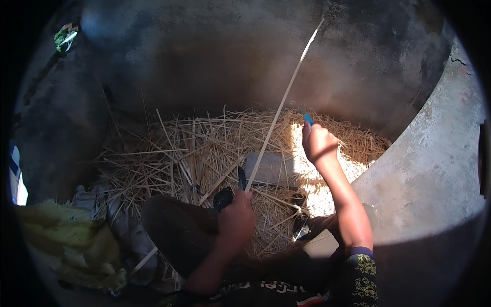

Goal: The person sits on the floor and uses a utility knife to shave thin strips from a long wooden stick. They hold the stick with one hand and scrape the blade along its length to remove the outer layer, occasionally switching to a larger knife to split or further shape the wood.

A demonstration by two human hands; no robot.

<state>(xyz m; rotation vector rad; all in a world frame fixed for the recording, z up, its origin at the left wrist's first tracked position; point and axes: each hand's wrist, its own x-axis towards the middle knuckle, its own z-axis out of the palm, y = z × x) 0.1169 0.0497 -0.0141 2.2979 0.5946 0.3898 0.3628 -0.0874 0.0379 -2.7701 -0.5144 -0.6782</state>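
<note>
My left hand (pixel 236 219) is closed around the lower end of a long thin pale strip (pixel 284 100) that slants up and to the right. A short dark blade (pixel 242 177) and a dark handle (pixel 223 198) show at the same fist. My right hand (pixel 319 143) is raised farther out in the sunlight, fisted on a small blue object (pixel 308 119) whose tip sticks out above the fingers. The right hand is apart from the strip, just to its right. My knee (pixel 176 225) lies below the left hand.
A heap of dry straw-like slivers (pixel 179 153) covers the ground ahead. A grey rectangular block (pixel 270 169) lies in it behind the strip. A curved concrete edge (pixel 434 153) rises at the right, a dark stained wall (pixel 230 51) stands behind, and yellow-green cloth (pixel 66 240) lies at the lower left.
</note>
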